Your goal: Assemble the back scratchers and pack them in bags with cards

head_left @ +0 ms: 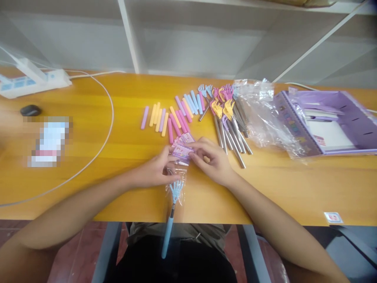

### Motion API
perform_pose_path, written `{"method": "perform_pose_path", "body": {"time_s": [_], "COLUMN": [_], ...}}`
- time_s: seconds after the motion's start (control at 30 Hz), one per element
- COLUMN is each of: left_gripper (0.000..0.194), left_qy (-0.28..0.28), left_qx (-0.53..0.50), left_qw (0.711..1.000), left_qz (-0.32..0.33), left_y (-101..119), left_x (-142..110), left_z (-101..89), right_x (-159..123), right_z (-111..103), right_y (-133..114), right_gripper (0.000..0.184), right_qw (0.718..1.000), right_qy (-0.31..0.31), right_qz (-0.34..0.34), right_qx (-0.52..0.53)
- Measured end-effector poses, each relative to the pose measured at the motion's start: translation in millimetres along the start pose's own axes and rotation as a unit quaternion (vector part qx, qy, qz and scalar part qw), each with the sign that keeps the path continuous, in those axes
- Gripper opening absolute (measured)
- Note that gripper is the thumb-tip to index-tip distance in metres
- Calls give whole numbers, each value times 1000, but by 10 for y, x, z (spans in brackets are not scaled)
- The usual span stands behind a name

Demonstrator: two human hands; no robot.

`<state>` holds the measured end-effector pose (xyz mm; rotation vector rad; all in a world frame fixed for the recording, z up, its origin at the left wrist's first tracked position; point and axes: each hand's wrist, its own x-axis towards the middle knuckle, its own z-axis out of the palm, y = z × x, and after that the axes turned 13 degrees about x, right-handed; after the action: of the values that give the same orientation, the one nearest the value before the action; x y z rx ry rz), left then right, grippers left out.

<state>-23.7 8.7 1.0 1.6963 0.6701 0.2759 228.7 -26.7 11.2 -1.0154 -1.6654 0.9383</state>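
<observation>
A blue hand-shaped back scratcher [167, 237] lies in a clear plastic bag [182, 196], its handle reaching past the table's front edge. My left hand [157, 168] is closed on the upper part of this bag, thumb just above the blue claw. With thumb and fingertips, my right hand [214, 160] pinches a purple-pink printed card [181, 152] at the bag's top. More pink cards [186, 138] fan out behind it. Coloured handle tubes [180, 118] in pink, yellow, blue and purple lie beyond my hands. Several scratcher heads with metal rods [231, 127] are piled behind my right hand.
A crumpled clear bag [262, 114] leans against a purple box [297, 133] on the right. A white power strip [35, 84], black mouse [30, 110], blurred-out rectangle [50, 141] and looping cable [110, 125] are at left. A small sticker [333, 217] lies by the front edge.
</observation>
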Motion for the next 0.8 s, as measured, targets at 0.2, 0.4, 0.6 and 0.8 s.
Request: {"method": "perform_pose_path", "body": {"time_s": [0.2,0.4,0.6,0.8], "left_gripper": [57,68,75,66], "left_qy": [-5,-9,16,25], "left_qx": [-11,-37,-86,-211], "left_qw": [1000,999,996,977], "left_qz": [-6,6,-13,13], "left_y": [-34,19,-29,-111], "left_x": [1,31,71,137], "left_z": [-23,-45,-22,-55], "right_x": [8,-12,-21,-8], "right_z": [-19,6,32,53], "right_y": [-23,44,102,85], "right_gripper": [27,21,17,18], "right_qw": [999,999,992,992], "right_qy": [-25,18,78,87], "right_qz": [-29,-1,66,59], "right_qx": [-13,39,75,76]}}
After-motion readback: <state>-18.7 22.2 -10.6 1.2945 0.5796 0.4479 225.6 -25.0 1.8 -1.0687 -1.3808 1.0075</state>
